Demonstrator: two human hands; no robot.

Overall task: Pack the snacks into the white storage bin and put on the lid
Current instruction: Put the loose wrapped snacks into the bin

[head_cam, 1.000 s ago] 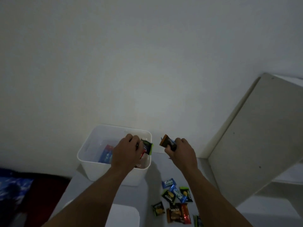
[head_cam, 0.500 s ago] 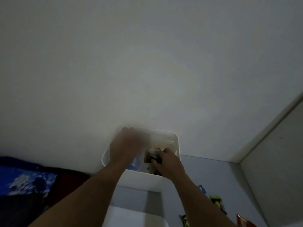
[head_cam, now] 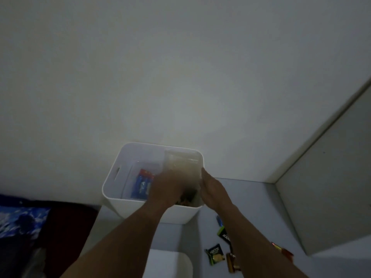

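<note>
Bin [head_cam: 112, 189]: white smooth plastic, rounded corners, on grey table [head_cam: 251, 197] against wall | left hand [head_cam: 166, 189] inside bin, blurred, fingers cannot be told | right hand [head_cam: 212, 187] at bin's right rim, fingers straight, together, empty | glossy snack packets [head_cam: 215, 254] loose on table | lid [head_cam: 170, 265] flat, near edge.

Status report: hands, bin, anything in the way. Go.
Left hand down inside the white bin, grip hidden. Right hand open at its right rim. Snacks loose on the table, lid off. Nothing in the way.
</note>
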